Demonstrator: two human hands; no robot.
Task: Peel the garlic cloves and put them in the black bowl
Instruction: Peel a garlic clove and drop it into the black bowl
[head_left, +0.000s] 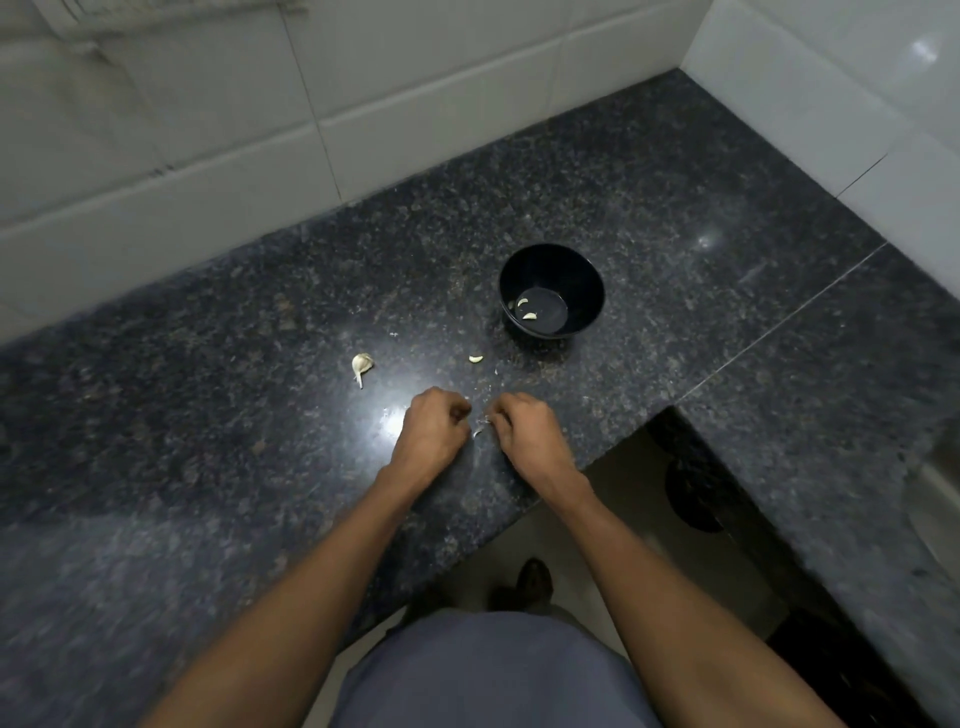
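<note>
The black bowl (551, 266) stands on the dark granite counter (208, 441), with two peeled cloves (525, 309) lying at its bottom. Just in front of it, my left hand (434, 434) and my right hand (525, 434) are close together over the counter, fingers curled. Between their fingertips they pinch a small garlic clove (478, 431), of which only a white tip shows. A loose pale clove (475, 358) lies near the bowl's left side. Farther left lies a garlic piece with skin and stem (362, 366).
Tiny white skin flakes (393, 335) dot the counter around my hands. White tiled walls (415, 104) close off the back and right. The counter's front edge (519, 514) runs diagonally, stepping into a right-hand section (831, 415). Below are the floor and my foot (535, 579).
</note>
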